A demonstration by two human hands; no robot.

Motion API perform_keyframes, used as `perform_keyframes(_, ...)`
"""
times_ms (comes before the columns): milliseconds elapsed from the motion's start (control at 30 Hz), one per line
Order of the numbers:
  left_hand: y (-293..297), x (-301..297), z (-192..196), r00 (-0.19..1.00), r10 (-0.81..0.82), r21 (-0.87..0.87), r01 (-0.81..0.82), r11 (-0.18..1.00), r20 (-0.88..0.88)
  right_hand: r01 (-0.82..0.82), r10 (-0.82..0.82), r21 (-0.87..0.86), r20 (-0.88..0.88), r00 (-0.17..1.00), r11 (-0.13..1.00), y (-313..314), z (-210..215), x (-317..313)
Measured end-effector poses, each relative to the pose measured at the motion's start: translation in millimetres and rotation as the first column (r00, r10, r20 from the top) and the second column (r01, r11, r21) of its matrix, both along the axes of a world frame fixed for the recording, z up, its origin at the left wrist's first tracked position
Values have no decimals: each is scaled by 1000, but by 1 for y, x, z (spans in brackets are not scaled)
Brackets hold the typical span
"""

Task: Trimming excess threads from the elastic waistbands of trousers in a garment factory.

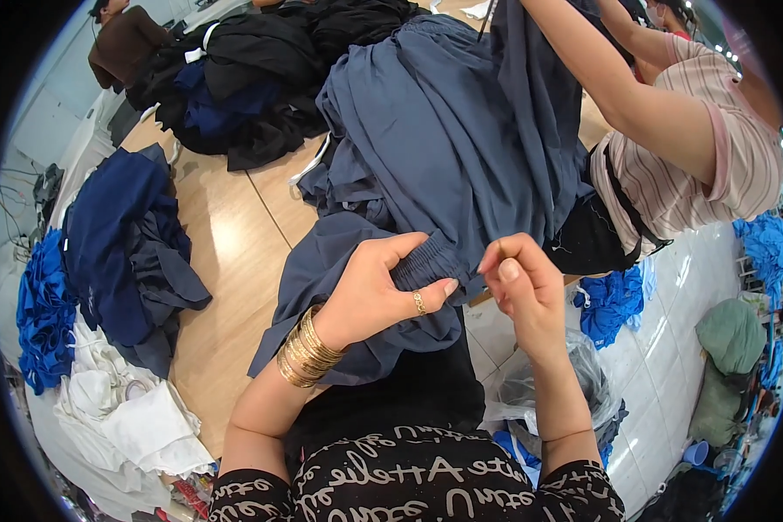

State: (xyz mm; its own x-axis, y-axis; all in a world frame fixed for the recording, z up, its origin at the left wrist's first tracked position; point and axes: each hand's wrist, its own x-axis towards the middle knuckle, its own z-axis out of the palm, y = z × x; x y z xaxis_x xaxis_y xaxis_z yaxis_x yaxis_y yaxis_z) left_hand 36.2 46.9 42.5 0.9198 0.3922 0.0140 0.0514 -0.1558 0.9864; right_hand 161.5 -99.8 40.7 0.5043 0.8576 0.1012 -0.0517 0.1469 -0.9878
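Note:
A slate-blue garment (313,265) with a gathered elastic waistband (428,268) lies across my lap and the table's near edge. My left hand (365,283), with gold bangles at its wrist, grips the waistband between thumb and fingers. Just right of the band, my right hand (528,287) is raised with thumb and fingertips pinched together. Whatever it pinches, if anything, is too small to make out. Beyond both hands rises a large heap of the same slate-blue garments (409,122), which the held piece touches.
At the right, a co-worker in a striped shirt (713,148) reaches over the heap. Black garments (261,52) lie at the far left of the wooden table (226,209), navy ones (117,217) nearer. White cloth (143,426), blue bundles (613,304) and a clear plastic bag (583,374) surround me.

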Motion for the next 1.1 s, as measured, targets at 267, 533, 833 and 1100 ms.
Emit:
perform_keyframes(267,3,-12,-4,998,17,-62,-14,998,53,58,-63,-155,-29,998,986,4,-4,-8)
perform_keyframes(533,0,-36,-1,999,28,-407,-13,913,30,60,-58,-92,33,998,994,9,-18,-27)
perform_keyframes(833,6,-50,-4,995,96,-379,-93,921,-10,185,-167,-54,237,957,981,22,-9,-39)
perform_keyframes(1100,16,-55,-9,989,128,-211,-111,971,70,129,-123,-1,286,950,992,33,-6,-44)
